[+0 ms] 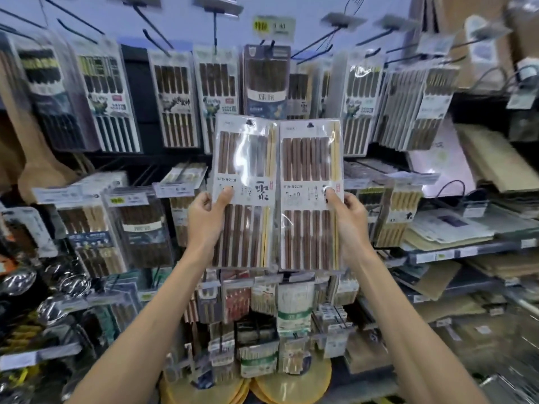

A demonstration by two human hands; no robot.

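Observation:
I hold up two matching packs of brown chopsticks side by side in front of a shop display. My left hand point(208, 215) grips the left pack point(245, 170) at its left edge, thumb on the white label. My right hand point(347, 215) grips the right pack point(310, 170) at its right edge, thumb on its label. Each clear pack shows several dark wooden chopsticks and a pale pair on its right side. The packs stand upright and their inner edges touch.
Many more chopstick packs point(178, 100) hang on black hooks behind and around the two packs. A yellow price tag point(274, 27) sits above. Shelves with flat boards and mats point(493, 158) stand at the right. Metal ladles point(20, 281) hang low at the left.

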